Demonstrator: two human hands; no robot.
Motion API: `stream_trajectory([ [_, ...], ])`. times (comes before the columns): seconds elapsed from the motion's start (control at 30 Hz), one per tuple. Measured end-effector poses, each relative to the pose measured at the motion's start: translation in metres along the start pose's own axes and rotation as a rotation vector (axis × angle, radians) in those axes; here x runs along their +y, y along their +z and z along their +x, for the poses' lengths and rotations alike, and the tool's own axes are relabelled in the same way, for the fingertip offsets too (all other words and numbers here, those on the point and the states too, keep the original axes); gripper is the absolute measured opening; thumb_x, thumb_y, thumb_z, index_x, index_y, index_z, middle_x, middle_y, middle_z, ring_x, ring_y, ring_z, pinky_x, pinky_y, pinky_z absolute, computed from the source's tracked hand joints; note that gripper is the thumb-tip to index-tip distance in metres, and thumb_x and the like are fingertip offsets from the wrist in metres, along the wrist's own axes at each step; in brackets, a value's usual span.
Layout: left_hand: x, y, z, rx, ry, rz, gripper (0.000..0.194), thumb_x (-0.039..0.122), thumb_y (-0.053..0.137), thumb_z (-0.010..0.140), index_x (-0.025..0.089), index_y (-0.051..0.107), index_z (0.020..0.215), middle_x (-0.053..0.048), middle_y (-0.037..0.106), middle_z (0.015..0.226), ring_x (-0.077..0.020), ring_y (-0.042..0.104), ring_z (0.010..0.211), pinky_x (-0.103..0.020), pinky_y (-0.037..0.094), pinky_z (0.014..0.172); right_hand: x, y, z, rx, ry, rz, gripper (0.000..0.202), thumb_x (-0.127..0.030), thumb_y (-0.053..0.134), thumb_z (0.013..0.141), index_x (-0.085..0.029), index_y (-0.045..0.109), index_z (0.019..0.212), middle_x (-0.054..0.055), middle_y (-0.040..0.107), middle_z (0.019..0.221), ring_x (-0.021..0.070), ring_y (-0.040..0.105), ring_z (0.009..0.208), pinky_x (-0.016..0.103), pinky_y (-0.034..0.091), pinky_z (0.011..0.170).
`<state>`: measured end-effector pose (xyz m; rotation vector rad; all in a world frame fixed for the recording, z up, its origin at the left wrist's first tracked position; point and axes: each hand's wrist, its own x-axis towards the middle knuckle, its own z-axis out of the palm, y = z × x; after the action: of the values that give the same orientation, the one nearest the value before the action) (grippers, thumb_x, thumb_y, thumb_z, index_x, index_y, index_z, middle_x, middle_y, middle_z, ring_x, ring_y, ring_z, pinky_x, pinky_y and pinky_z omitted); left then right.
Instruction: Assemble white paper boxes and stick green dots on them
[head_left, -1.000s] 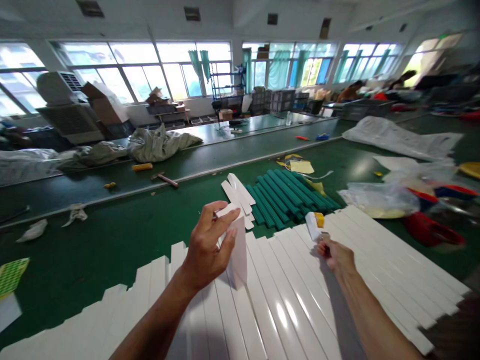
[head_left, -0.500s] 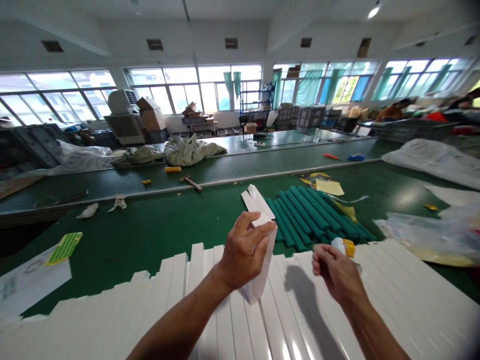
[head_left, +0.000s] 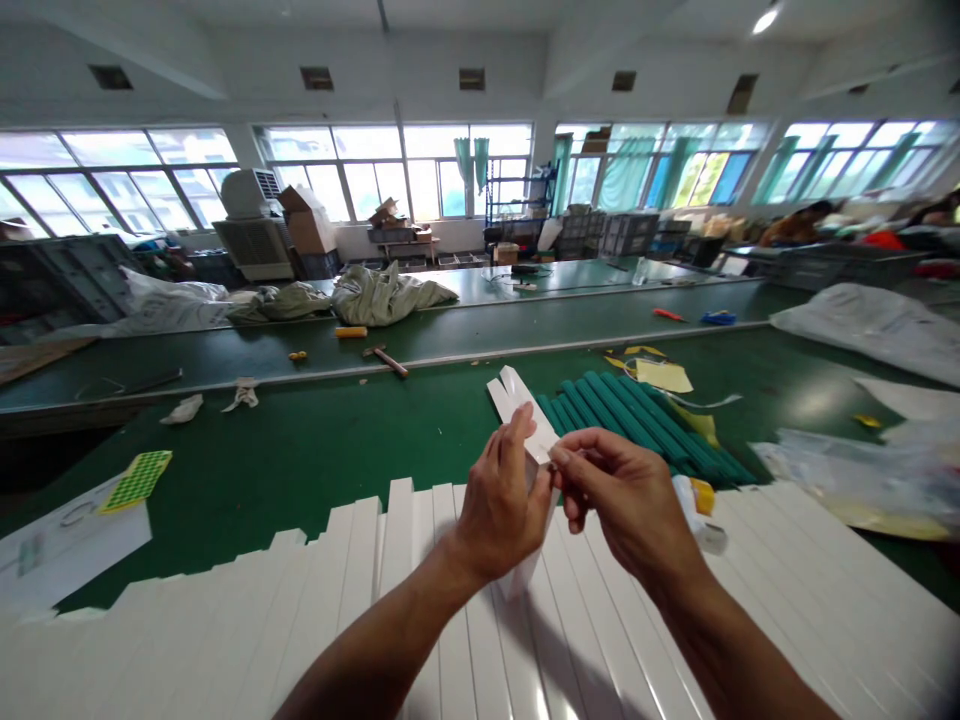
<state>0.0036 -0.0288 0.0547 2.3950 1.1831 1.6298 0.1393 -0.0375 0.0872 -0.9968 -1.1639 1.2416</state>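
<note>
A narrow white box (head_left: pixel 517 582) stands on end, tilted slightly, on a row of long white boxes (head_left: pixel 442 640). My left hand (head_left: pixel 501 500) is wrapped round its upper part, thumb on the near side and fingers raised along the far side. My right hand (head_left: pixel 622 490) pinches at the box's upper right edge; whatever is between its fingertips is too small to make out. White flaps or strips (head_left: pixel 510 390) extend beyond the box's top; whether they are attached I cannot tell.
Dark green ribbed rods (head_left: pixel 630 420) lie behind my right hand. A yellow-and-white roll (head_left: pixel 702 496) rests beside my right wrist. Further back are a hammer (head_left: pixel 390 362), a yellow sheet (head_left: pixel 664 375) and crumpled cloth (head_left: pixel 390 295). Clear plastic bags (head_left: pixel 847 470) lie at right.
My right hand has moved left and up, from above the white boxes to the upright box's top edge. My left hand still holds the box, its fingers now raised higher.
</note>
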Motion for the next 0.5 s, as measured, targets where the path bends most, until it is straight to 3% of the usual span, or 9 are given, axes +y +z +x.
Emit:
stream_trajectory([
  [0.1,0.001,0.0,-0.001,0.004,-0.015,0.009,0.067,0.015,0.049,0.088,0.014,0.016,0.147,-0.017,0.054,0.127,-0.0231,0.056,0.117,-0.039,0.05,0.099,-0.01,-0.003,0.007,-0.047,0.129,0.023,0.036,-0.036,0.079,0.067,-0.017,0.054,0.082,-0.002,0.061,0.053,0.0105,0.05,0.033,0.02,0.041,0.029],
  [0.2,0.003,0.0,-0.002,-0.002,-0.002,0.005,0.067,0.014,0.048,0.088,0.016,0.016,0.147,-0.016,0.053,0.126,-0.0232,0.053,0.119,-0.04,0.049,0.1,-0.023,-0.013,0.018,-0.189,0.377,-0.003,0.032,-0.034,0.079,0.066,-0.014,0.054,0.068,0.0,0.06,0.049,0.0087,0.049,0.031,0.018,0.041,0.03],
  [0.3,0.006,-0.003,-0.001,-0.059,0.023,0.02,0.057,0.012,0.047,0.088,0.02,0.03,0.142,-0.015,0.046,0.132,-0.0219,0.053,0.117,-0.038,0.051,0.096,-0.032,-0.023,0.026,-0.281,0.542,-0.058,0.03,-0.033,0.076,0.068,-0.012,0.056,0.06,0.002,0.058,0.048,0.0079,0.049,0.031,0.018,0.042,0.031],
  [0.4,0.005,-0.007,0.002,-0.13,0.004,0.037,0.04,0.012,0.047,0.087,0.019,0.05,0.126,-0.015,0.043,0.132,-0.022,0.055,0.112,-0.038,0.052,0.092,-0.033,-0.026,0.026,-0.304,0.549,-0.06,0.029,-0.033,0.075,0.069,-0.011,0.058,0.06,0.002,0.059,0.052,0.0086,0.051,0.033,0.019,0.044,0.032],
  [0.5,0.001,-0.014,0.007,-0.167,0.007,-0.039,0.031,0.015,0.05,0.086,0.016,0.056,0.117,-0.014,0.054,0.121,-0.0228,0.056,0.111,-0.04,0.051,0.094,-0.023,-0.025,0.018,-0.306,0.454,-0.027,0.033,-0.039,0.076,0.07,-0.013,0.056,0.067,0.001,0.061,0.055,0.0097,0.052,0.035,0.02,0.045,0.033],
])
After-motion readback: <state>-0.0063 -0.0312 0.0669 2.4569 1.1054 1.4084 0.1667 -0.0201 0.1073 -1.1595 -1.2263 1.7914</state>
